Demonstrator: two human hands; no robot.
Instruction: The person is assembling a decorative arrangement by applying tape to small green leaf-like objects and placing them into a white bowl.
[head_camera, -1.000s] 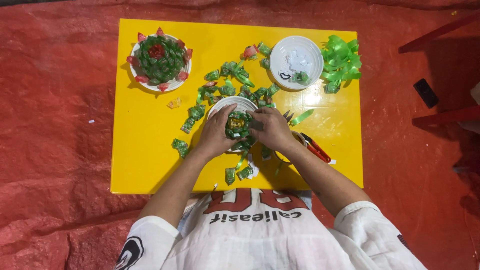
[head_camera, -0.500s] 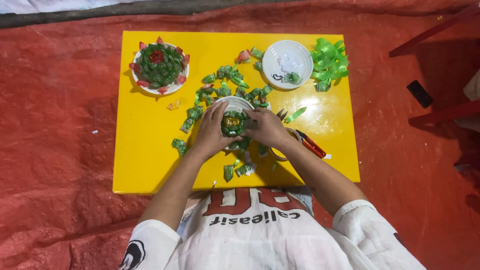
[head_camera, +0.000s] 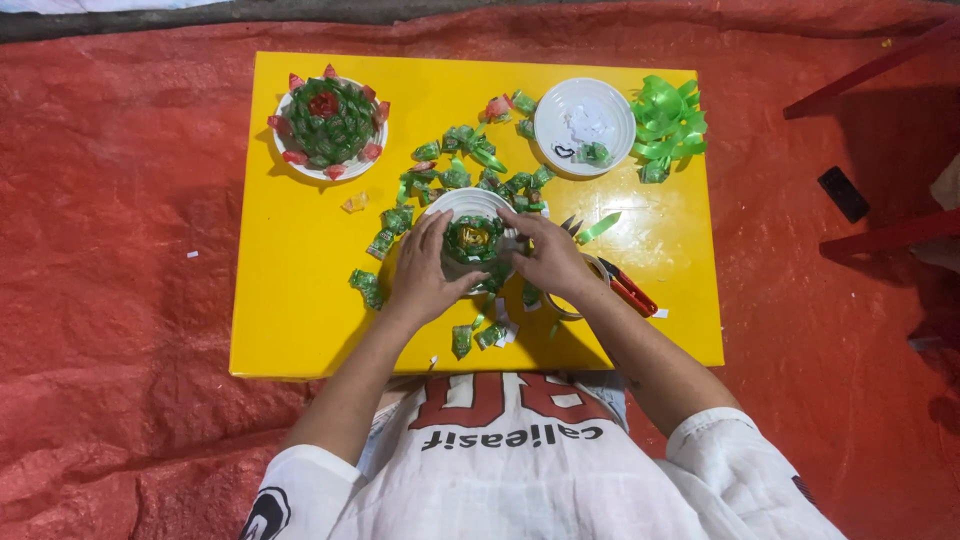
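A white paper plate (head_camera: 470, 201) sits in the middle of the yellow table (head_camera: 300, 300). In it is a ring of green wrapped candies (head_camera: 472, 240) with a yellow centre. My left hand (head_camera: 425, 272) presses on the ring's left side and my right hand (head_camera: 545, 255) on its right side. Both hands have their fingers on the candies. Loose green wrapped candies (head_camera: 455, 175) lie scattered behind and in front of the plate.
A finished plate of green candies with red tips (head_camera: 328, 122) stands at the back left. A white plate (head_camera: 584, 125) and green ribbon (head_camera: 668, 118) are at the back right. Red-handled scissors (head_camera: 625, 288) lie by my right wrist. A dark phone (head_camera: 843, 194) lies on the red tarp.
Both hands stay on the candy ring in the plate with only slight finger shifts. The view has tilted a little.
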